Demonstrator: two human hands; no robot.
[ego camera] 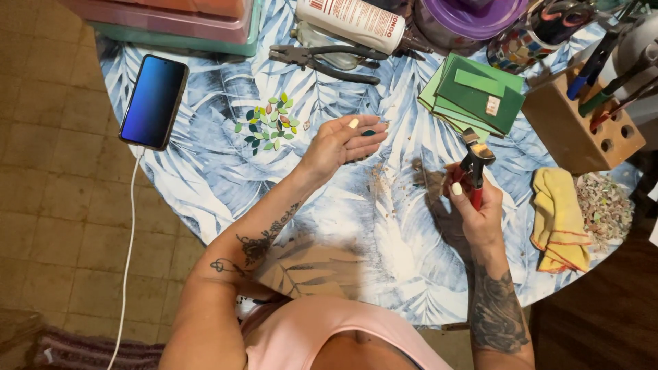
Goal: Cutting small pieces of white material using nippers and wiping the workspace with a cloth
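My left hand [345, 140] lies palm up over the table with its fingers spread flat. A small dark green leaf-shaped glass piece [369, 133] rests on the fingertips. My right hand [474, 205] grips red-handled wheeled nippers [475, 163], held upright with the jaws at the top. A cluster of small green, yellow-green and pink leaf-shaped pieces [269, 123] lies on the leaf-patterned tablecloth [205, 164], left of my left hand. Crumbs of cut glass [384, 181] lie scattered between my hands.
Green glass sheets [473, 92] are stacked at the back right. Metal pliers [322, 60], a white glue bottle [353, 20] and a purple lid lie at the back. A phone on a white cable [153, 101] sits left. A wooden tool block [582, 127], yellow cloth [558, 219] and bowl of shards [606, 205] are right.
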